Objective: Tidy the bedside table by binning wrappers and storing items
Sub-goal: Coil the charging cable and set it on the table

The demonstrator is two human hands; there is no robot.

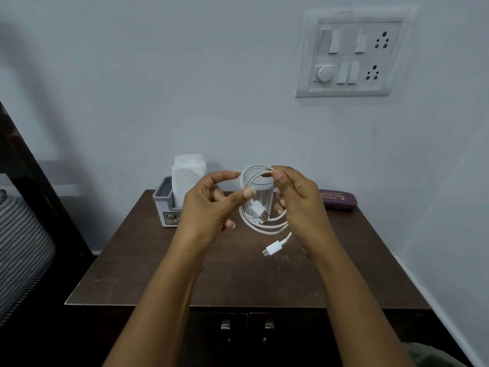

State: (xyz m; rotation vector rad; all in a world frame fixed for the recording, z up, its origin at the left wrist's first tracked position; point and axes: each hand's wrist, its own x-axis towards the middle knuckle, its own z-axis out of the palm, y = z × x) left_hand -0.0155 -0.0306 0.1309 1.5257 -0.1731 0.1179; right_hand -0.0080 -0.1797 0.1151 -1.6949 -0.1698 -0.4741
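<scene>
Right hand [299,200] grips white cable [264,227]; maroon case [341,202] reads "ICE OPTICALS".

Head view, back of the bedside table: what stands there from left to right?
Grey tissue holder → clear glass → maroon spectacle case. The white cable, held up in front, overlaps the glass, so I leave it out.

**A plain corner beside a bed**

A pale blue-grey painted wall [158,88] fills the far side, shadowed at the left. High at the right sits a white switch panel with two sockets [352,53]. Below stands a dark brown wooden bedside table [238,282] with two metal door handles [225,327]. At the left are a dark bed frame [29,168] and striped bedding [21,247].
</scene>
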